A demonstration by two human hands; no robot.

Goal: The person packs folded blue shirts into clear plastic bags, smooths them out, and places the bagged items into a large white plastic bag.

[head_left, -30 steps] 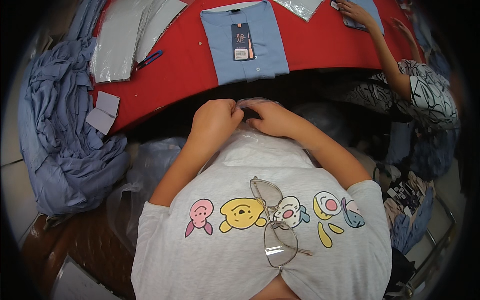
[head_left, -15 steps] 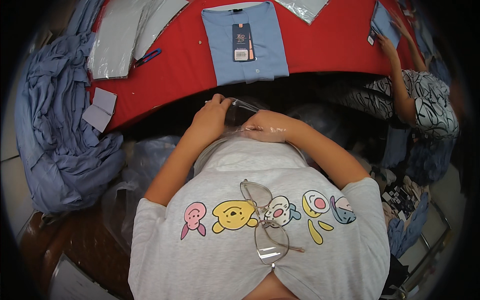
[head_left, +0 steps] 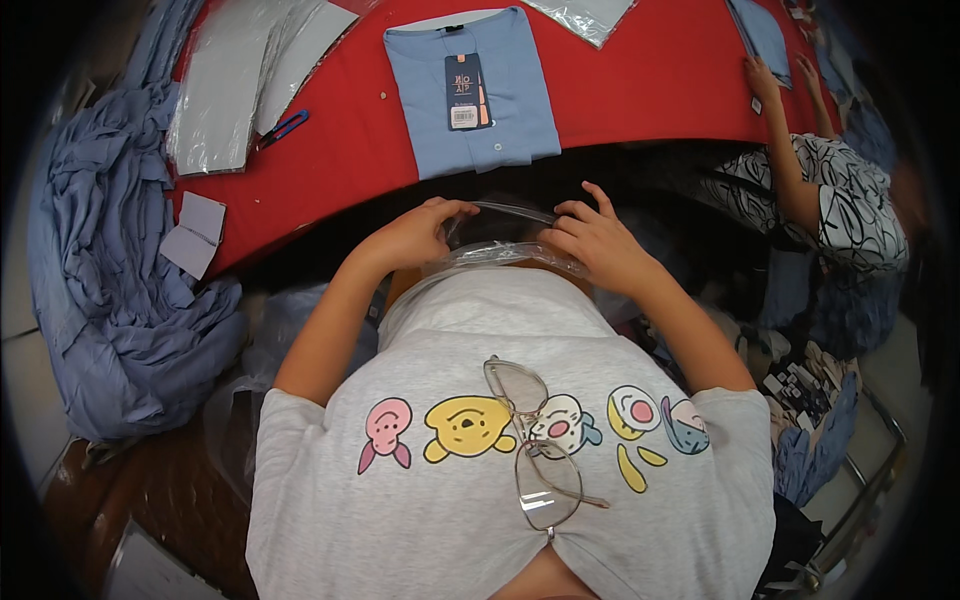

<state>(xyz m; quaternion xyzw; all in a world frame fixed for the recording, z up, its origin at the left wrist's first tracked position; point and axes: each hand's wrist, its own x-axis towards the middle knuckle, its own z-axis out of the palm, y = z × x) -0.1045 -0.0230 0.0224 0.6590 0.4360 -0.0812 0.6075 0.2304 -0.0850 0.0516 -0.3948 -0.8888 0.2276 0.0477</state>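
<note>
**Clear poly bag held open at table edge – slip/tear risk**

Clear plastic, thin and glossy: a poly bag (head_left: 505, 250) sits between both hands, just below the near edge of the red table (head_left: 650, 80), against the person's grey tee. Left hand (head_left: 412, 235) has fingers curled, pinching the bag's left rim; right hand (head_left: 590, 240) has fingers spread, tips pressing on the right rim. Mouth looks stretched into a taut band btwn them.

Risks, my read:
- Film is slick w/ little stiffness; right-hand hold is fingertips only, so the rim could slide out and the mouth collapse.
- Pulling the rim wider could split a seam; thin film tears fast once nicked.
- Bag hangs in shadow under the table edge, contents can't be seen, easy to misjudge the opening.

Materials nearby, rel. to table:
- Folded blue shirt (head_left: 475, 90) w/ dark hang tag, on the table centre; soft woven, squared flat.
- Flat grey bags (head_left: 215, 100) at table's left end, smooth, stacked loose.
- Blue clip (head_left: 285, 128) just beside those.
- Heap of blue garments (head_left: 95, 280) off the left end, limp, creased.
- Another person's hand (head_left: 765, 80) at the table's right end.
</note>
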